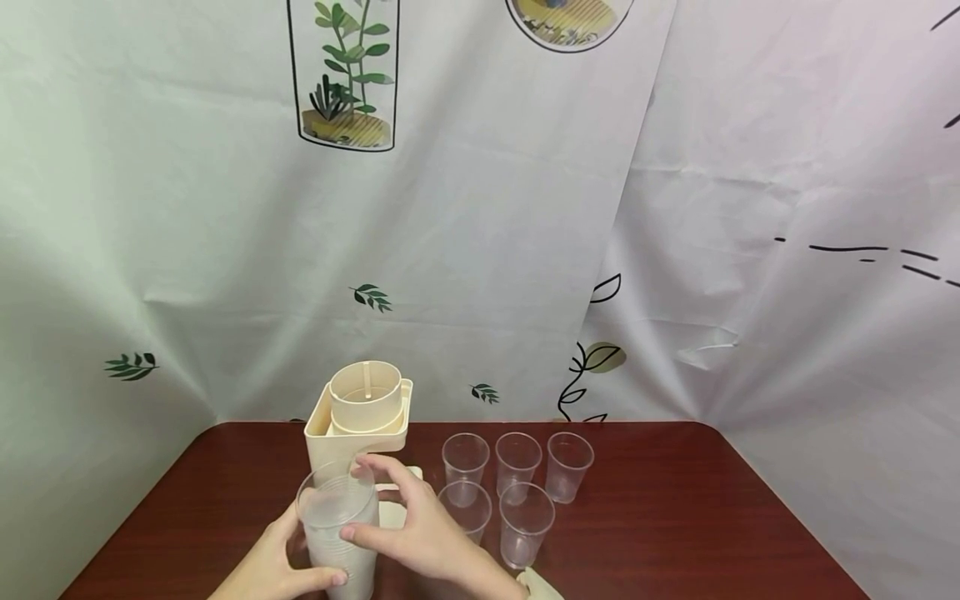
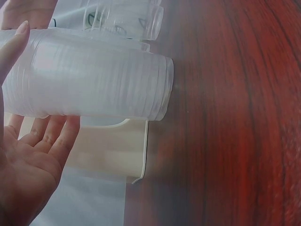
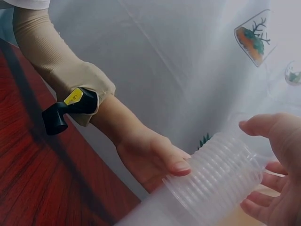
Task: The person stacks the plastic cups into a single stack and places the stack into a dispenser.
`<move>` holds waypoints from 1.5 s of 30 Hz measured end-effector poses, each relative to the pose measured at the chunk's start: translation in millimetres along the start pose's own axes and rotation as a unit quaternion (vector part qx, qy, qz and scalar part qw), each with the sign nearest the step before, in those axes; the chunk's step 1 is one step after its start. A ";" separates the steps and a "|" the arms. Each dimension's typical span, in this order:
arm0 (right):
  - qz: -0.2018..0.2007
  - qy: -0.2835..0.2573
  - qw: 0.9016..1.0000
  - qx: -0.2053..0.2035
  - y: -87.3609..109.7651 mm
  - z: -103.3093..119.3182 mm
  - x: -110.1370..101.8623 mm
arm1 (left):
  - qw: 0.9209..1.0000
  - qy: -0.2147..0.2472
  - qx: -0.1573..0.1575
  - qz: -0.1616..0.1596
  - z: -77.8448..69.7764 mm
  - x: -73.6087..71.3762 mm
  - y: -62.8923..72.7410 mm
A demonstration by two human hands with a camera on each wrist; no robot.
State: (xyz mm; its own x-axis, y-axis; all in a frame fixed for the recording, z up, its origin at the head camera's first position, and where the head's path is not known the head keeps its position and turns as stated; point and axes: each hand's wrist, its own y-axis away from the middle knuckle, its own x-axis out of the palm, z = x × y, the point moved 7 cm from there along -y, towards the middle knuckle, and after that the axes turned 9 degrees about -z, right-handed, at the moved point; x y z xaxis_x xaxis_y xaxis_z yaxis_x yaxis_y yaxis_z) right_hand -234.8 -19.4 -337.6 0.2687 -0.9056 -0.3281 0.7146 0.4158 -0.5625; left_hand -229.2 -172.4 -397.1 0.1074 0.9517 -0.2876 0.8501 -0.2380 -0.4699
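A tall stack of nested clear plastic cups (image 1: 327, 543) stands upright near the front of the table. My left hand (image 1: 279, 557) grips it low down, thumb in front and fingers around the far side. At the top, my right hand (image 1: 423, 527) curls its thumb and fingers round the uppermost plastic cup (image 1: 315, 505), which rises above the ribbed rims of the others. In the left wrist view, the stack (image 2: 103, 77) lies across the left palm. Just behind both hands stands a cream plastic stand (image 1: 366, 414) with a round holder on top; the hands partly hide its base.
Several single clear cups (image 1: 527, 525) stand in two rows to the right of the stack, close to the right forearm. The dark red wooden table (image 1: 675, 517) ends at a patterned cloth backdrop (image 1: 480, 208). A black device (image 3: 84, 101) sits on the left wrist.
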 end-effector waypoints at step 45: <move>0.001 -0.010 0.999 0.043 7.7 -11.7 -1.0 | 0.998 0.021 -0.051 0.022 5.2 1.1 1.8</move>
State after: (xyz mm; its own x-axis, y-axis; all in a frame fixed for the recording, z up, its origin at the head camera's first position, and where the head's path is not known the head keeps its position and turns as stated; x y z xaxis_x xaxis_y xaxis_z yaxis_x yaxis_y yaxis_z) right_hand -237.2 -14.3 -350.5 0.2835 -0.9064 -0.3131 0.7662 0.4105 -0.4945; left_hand -230.3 -172.7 -402.6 0.1653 0.9486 -0.2698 0.8921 -0.2605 -0.3692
